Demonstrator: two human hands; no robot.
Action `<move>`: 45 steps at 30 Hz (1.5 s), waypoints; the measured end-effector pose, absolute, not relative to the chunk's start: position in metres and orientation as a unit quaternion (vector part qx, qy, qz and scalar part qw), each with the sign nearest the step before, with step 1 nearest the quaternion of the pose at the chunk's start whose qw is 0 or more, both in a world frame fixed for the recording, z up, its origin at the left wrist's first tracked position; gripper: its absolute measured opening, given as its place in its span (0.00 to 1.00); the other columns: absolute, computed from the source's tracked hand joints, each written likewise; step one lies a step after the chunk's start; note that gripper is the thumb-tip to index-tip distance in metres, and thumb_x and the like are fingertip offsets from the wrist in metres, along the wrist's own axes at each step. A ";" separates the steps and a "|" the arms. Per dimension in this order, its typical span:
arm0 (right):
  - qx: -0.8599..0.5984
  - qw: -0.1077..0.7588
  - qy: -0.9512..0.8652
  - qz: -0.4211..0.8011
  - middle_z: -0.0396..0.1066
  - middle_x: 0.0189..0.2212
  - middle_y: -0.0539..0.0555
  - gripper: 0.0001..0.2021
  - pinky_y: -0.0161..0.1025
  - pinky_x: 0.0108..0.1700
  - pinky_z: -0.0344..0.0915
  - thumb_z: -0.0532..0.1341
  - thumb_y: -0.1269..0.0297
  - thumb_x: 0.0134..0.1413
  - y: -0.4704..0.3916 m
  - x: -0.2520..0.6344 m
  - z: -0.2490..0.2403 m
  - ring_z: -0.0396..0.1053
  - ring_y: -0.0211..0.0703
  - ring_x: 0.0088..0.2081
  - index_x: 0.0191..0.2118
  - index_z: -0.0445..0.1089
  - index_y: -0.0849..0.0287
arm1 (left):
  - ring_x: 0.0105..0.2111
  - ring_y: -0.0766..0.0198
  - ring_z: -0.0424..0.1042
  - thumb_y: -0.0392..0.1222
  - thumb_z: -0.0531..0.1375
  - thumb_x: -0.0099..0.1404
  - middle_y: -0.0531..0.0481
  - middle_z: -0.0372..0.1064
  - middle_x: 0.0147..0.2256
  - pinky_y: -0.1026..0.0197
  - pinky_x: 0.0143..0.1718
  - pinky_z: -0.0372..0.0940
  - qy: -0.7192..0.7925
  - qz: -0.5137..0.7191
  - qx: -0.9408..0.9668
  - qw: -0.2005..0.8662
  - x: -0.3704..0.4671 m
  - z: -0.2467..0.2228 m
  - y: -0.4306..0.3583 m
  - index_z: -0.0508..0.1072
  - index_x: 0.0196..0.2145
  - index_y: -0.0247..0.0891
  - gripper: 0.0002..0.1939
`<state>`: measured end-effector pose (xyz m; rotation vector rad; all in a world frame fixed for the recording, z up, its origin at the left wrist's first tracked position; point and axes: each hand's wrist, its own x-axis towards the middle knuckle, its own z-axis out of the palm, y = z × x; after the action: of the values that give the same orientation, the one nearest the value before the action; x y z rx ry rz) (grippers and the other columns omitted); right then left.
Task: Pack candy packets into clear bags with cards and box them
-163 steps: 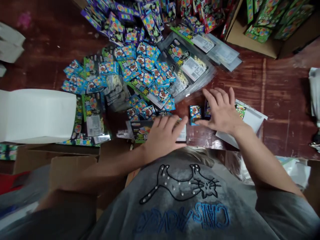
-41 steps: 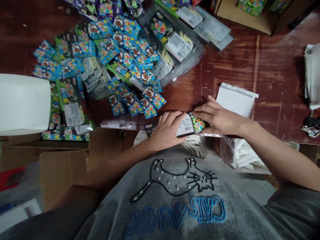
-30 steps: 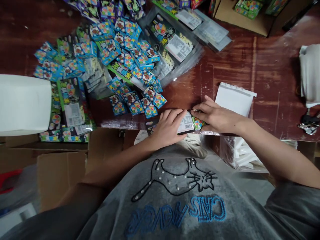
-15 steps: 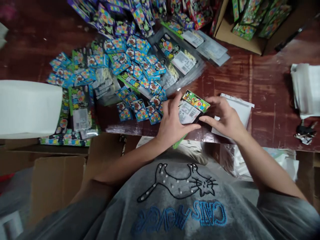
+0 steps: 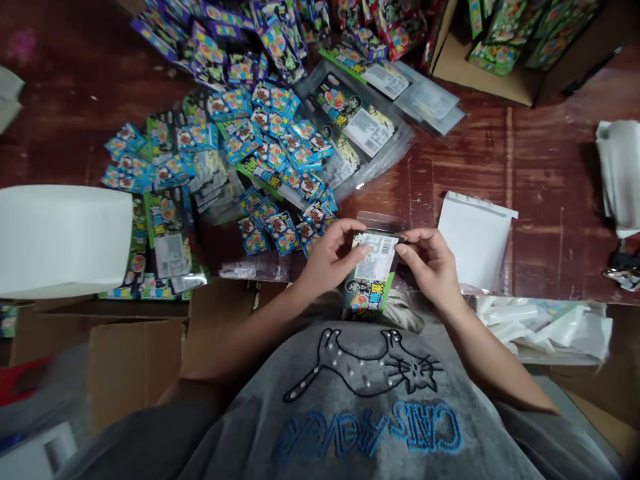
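A printed candy bag (image 5: 369,292) with a white barcode label hangs at the table's front edge, before my chest. Its clear flap (image 5: 383,220) sticks up at the far end. My left hand (image 5: 331,259) grips the bag's left side, thumb lying on the label. My right hand (image 5: 434,270) pinches the upper right corner between thumb and fingertips. Whatever is inside the bag is hidden. Small blue candy packets (image 5: 284,233) lie in a loose pile left of my left hand. A white paper bag (image 5: 473,240) rests to the right of my right hand.
Flat printed bags (image 5: 370,130) lie beyond my hands. Purple packets (image 5: 207,57) and red packets (image 5: 395,30) are heaped at the back. A carton (image 5: 487,80) of green packets stands back right. A white container (image 5: 60,240) is at left, keys (image 5: 625,267) at right.
The bag has come down toward my body and turned, its clear flap now showing at the far end. My right hand has closed from a looser spread onto the corner.
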<state>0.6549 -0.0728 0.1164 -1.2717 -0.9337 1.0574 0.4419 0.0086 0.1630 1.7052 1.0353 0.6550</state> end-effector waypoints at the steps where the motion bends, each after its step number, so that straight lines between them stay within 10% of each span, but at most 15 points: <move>1: -0.549 0.574 -0.392 0.465 0.78 0.43 0.51 0.19 0.41 0.42 0.79 0.70 0.46 0.62 -0.075 0.653 0.117 0.77 0.42 0.39 0.50 0.71 0.49 | 0.48 0.58 0.78 0.51 0.63 0.72 0.45 0.77 0.50 0.53 0.49 0.75 0.424 0.273 0.712 0.489 0.442 0.166 0.011 0.72 0.51 0.43 0.15; 4: -0.540 0.557 -0.408 0.481 0.79 0.42 0.52 0.19 0.44 0.43 0.79 0.70 0.46 0.62 -0.077 0.653 0.119 0.76 0.42 0.37 0.51 0.75 0.51 | 0.56 0.56 0.77 0.49 0.61 0.75 0.43 0.78 0.55 0.49 0.60 0.71 0.416 0.276 0.721 0.481 0.444 0.175 0.018 0.76 0.44 0.41 0.10; 9: -0.520 0.591 -0.441 0.430 0.81 0.48 0.56 0.15 0.49 0.58 0.76 0.71 0.49 0.62 -0.076 0.663 0.124 0.79 0.46 0.51 0.47 0.76 0.52 | 0.43 0.60 0.82 0.47 0.65 0.70 0.46 0.83 0.45 0.58 0.44 0.75 0.418 0.273 0.684 0.532 0.453 0.182 0.023 0.73 0.53 0.41 0.16; 25: -0.557 0.531 -0.373 0.519 0.82 0.32 0.50 0.17 0.38 0.36 0.71 0.76 0.46 0.54 -0.066 0.694 0.140 0.72 0.38 0.31 0.35 0.82 0.56 | 0.34 0.62 0.80 0.46 0.69 0.62 0.48 0.84 0.35 0.59 0.39 0.72 0.447 0.152 0.683 0.557 0.490 0.205 0.041 0.82 0.34 0.36 0.09; 39: -0.495 0.456 -0.653 0.349 0.80 0.51 0.57 0.10 0.49 0.57 0.75 0.66 0.53 0.71 -0.077 0.761 0.139 0.78 0.48 0.53 0.45 0.83 0.51 | 0.39 0.60 0.83 0.46 0.71 0.64 0.46 0.84 0.39 0.58 0.45 0.76 0.332 0.108 0.745 0.569 0.504 0.174 0.042 0.83 0.37 0.38 0.09; 45: -0.661 0.251 -0.688 0.164 0.77 0.55 0.69 0.21 0.61 0.65 0.64 0.63 0.58 0.70 -0.022 0.860 0.129 0.72 0.60 0.59 0.61 0.77 0.64 | 0.68 0.50 0.72 0.33 0.67 0.66 0.38 0.73 0.66 0.51 0.60 0.72 0.190 0.005 0.845 0.500 0.568 0.166 0.049 0.81 0.34 0.37 0.03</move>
<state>0.8595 -0.0218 0.1292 -1.7979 -1.8725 0.4455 0.5678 0.0488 0.1660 2.0428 0.4596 0.0123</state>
